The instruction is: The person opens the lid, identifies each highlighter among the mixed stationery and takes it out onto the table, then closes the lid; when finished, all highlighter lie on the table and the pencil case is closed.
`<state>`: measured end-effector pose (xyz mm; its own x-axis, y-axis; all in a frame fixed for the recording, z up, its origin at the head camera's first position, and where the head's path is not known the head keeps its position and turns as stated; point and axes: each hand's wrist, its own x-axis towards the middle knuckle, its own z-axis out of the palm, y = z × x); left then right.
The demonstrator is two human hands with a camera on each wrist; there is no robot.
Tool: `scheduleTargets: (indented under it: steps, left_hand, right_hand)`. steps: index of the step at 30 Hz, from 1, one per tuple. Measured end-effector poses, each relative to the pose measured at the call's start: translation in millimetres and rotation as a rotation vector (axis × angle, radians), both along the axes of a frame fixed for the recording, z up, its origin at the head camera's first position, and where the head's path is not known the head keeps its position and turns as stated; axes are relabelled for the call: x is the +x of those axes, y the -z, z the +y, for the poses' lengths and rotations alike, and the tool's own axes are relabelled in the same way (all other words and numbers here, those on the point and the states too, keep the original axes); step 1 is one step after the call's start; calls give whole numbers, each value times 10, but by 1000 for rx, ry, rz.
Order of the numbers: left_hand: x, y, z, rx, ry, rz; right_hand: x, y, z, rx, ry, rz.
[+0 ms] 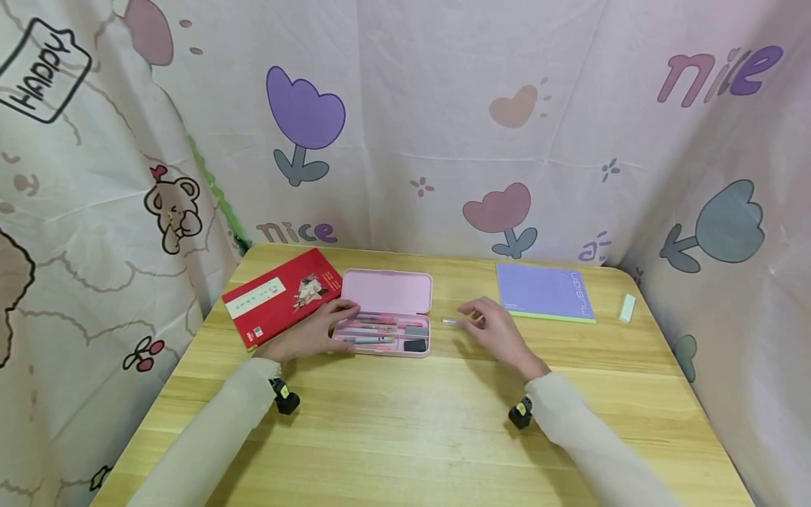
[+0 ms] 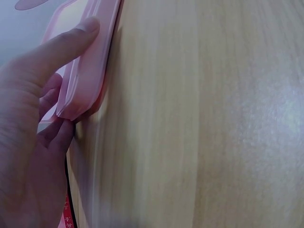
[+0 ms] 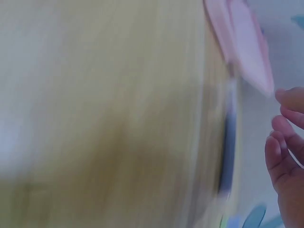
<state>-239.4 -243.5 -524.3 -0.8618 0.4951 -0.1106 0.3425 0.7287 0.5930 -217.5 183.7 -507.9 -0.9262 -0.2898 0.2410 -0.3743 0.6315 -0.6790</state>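
Observation:
A pink pencil case (image 1: 386,292) lies with its lid raised at the table's middle. Pens, a grey block and a black block (image 1: 415,346) are inside. My left hand (image 1: 310,329) holds the case's left end; in the left wrist view its thumb (image 2: 71,45) lies along the pink side. To the right of the case, my right hand (image 1: 497,331) hovers with loosely bent fingers over a small slim item with a clear end (image 1: 449,322). Blurred in the right wrist view, this item looks dark in the middle (image 3: 229,147), apart from the fingers (image 3: 280,147).
A red book (image 1: 279,292) lies at the left, close to my left hand. Behind my right hand is a purple notebook (image 1: 541,289) with a green edge. A pale whitish block (image 1: 627,308) sits near the table's right edge. A printed curtain (image 1: 405,127) surrounds the wooden table (image 1: 405,436).

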Motion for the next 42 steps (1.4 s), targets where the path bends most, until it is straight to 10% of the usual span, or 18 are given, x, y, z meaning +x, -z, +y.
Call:
scheduleTargets:
  steps: [16,28,42]
  left_hand:
    - [0,-11,0,9,9,-11]
    - [4,-11,13,36,15,-28]
    - [19,-27,14,26,10,-24]
  right_hand:
    - [80,52,-1121,138,-321,17]
    - [110,140,-1263,366,-386,182]
    - [92,63,-1337,428,-380,107]
